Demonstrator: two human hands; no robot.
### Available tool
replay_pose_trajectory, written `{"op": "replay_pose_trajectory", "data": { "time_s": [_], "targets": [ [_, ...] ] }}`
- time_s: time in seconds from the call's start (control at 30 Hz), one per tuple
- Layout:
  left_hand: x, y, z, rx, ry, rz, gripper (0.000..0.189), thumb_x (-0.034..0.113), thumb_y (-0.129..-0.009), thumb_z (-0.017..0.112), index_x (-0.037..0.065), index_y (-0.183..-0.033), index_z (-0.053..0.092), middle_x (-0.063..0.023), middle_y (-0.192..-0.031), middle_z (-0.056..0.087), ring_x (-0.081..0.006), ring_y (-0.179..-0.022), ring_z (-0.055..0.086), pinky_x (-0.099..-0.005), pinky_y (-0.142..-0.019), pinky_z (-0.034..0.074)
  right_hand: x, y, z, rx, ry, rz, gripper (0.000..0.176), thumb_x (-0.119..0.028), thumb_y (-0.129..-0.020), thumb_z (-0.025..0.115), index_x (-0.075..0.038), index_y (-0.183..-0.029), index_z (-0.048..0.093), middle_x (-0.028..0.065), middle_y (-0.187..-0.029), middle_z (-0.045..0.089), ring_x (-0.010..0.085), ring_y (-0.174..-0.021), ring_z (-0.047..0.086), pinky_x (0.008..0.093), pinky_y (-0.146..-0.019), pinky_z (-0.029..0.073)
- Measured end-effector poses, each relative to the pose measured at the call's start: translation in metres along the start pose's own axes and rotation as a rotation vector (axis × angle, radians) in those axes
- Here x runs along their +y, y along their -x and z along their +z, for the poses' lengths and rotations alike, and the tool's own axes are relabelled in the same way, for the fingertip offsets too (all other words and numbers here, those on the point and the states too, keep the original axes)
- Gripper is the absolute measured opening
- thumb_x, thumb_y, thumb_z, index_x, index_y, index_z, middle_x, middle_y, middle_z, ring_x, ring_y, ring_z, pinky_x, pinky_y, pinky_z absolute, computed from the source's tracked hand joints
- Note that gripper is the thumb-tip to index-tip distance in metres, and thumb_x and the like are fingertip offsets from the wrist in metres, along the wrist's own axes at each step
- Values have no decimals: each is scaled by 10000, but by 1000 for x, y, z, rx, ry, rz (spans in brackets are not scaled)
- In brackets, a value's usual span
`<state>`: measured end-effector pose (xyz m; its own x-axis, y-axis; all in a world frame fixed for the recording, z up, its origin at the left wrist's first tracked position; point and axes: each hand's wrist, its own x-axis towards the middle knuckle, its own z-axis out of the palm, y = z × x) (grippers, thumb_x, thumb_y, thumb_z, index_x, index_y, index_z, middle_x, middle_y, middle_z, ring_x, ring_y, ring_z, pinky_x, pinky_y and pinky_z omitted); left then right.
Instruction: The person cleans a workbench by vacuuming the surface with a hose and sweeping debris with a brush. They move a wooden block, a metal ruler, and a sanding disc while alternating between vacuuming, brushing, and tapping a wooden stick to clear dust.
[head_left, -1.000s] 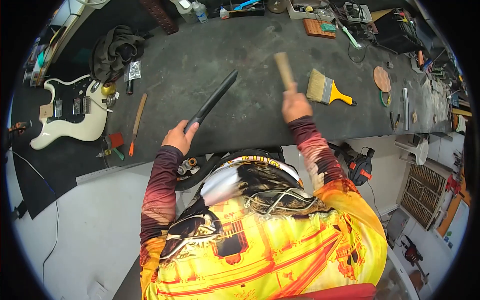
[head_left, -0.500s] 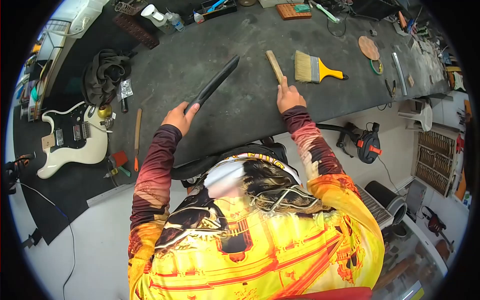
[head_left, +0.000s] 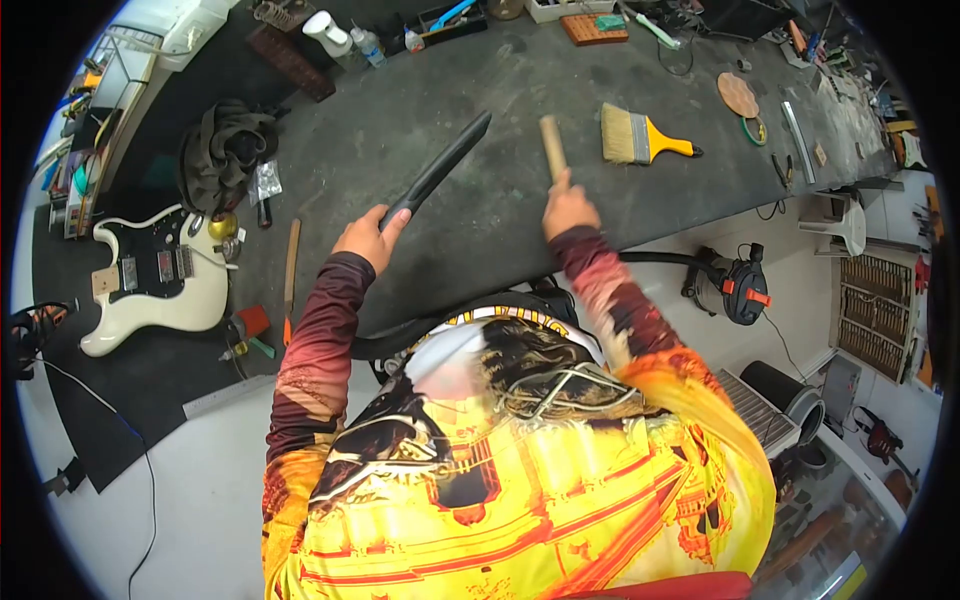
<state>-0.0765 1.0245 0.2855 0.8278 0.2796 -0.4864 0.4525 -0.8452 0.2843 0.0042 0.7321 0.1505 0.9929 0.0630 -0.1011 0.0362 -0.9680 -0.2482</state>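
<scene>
My left hand (head_left: pixel 372 240) is closed around the black vacuum crevice nozzle (head_left: pixel 448 160), which slants up and to the right over the dark bench top. A black hose (head_left: pixel 378 346) runs between the bench edge and my body. In my right hand (head_left: pixel 572 212) is a light wooden stick (head_left: pixel 553 148), slightly blurred, pointing away from me with the fingers closed round its near end. Just right of the stick, a wide paintbrush (head_left: pixel 650 138) with pale bristles and a yellow handle lies on the bench.
A white electric guitar body (head_left: pixel 165 285) lies at the left, near a bundle of dark cloth (head_left: pixel 228 150). A file (head_left: pixel 291 280) lies by my left sleeve. Pliers (head_left: pixel 783 170) and a metal ruler (head_left: pixel 798 140) are at the right. A vacuum cleaner (head_left: pixel 745 292) stands on the floor.
My right hand has moved left and a little towards me, and the wooden stick now points straighter ahead. The nozzle stays in my left hand. The whole view has shifted slightly.
</scene>
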Motion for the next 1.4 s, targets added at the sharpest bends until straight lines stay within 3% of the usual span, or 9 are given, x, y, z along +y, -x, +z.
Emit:
{"op": "replay_pose_trajectory", "data": {
  "time_s": [0.2,0.37,0.5,0.6,0.73,0.97,1.1,1.27,1.4],
  "targets": [
    [10,-7,-2,-38,-3,41,705,632,-900,432,34,-1257,543,-250,-1114,625,-384,-1088,584,-433,-922,454,44,-36,-53,-122,38,16,467,-293,-950,468,-109,-1375,413,169,-917,623,370,-782,665,473,-673,538],
    [5,-9,-1,-43,-4,38,717,634,-902,425,19,-1250,544,-252,-1112,624,-385,-1084,585,-432,-924,452,-13,14,-15,-174,55,-9,480,-287,-962,424,-78,-1392,390,188,-958,610,354,-800,670,477,-698,538],
    [5,-9,-2,-8,7,90,719,636,-900,428,15,-1243,548,-258,-1102,626,-391,-1075,588,-433,-921,453,44,-19,-46,-83,84,-64,470,-271,-951,451,-61,-1371,419,188,-935,610,342,-782,671,447,-673,545],
    [-2,-7,5,24,2,98,714,634,-900,431,16,-1238,551,-260,-1084,630,-396,-1060,593,-437,-913,456,13,-10,-27,-41,23,48,467,-279,-950,462,-57,-1360,434,181,-921,612,356,-769,668,461,-671,542],
    [9,-9,1,33,3,123,699,628,-904,429,25,-1234,556,-256,-1049,642,-402,-1027,605,-439,-894,465,1,9,-1,-28,-165,-124,454,-285,-951,461,-37,-1332,444,211,-853,625,405,-716,645,491,-668,531],
    [22,-14,3,-12,17,109,683,611,-910,440,22,-1235,557,-257,-1040,643,-400,-1021,608,-434,-885,466,47,-19,-10,194,-90,104,444,-290,-931,508,-76,-1318,478,209,-781,613,411,-655,620,492,-611,515],
    [28,-16,7,23,11,149,706,605,-913,443,-12,-1240,543,-272,-1067,631,-398,-1041,602,-427,-898,460,1,-19,10,117,-187,149,444,-292,-949,460,-41,-1316,469,221,-828,629,413,-734,645,502,-676,527],
    [38,-32,11,6,111,108,717,604,-913,443,-25,-1245,534,-284,-1082,622,-404,-1048,597,-424,-903,458,11,-11,-5,-17,-287,-86,466,-322,-930,485,-37,-1298,467,229,-830,639,415,-742,647,527,-684,518],
    [40,-27,8,-12,65,87,720,611,-912,433,-20,-1241,540,-288,-1075,622,-411,-1054,592,-428,-906,456,35,-18,-15,38,-230,92,474,-324,-944,463,-41,-1323,443,204,-797,618,400,-722,642,511,-655,518]
  ]
}}
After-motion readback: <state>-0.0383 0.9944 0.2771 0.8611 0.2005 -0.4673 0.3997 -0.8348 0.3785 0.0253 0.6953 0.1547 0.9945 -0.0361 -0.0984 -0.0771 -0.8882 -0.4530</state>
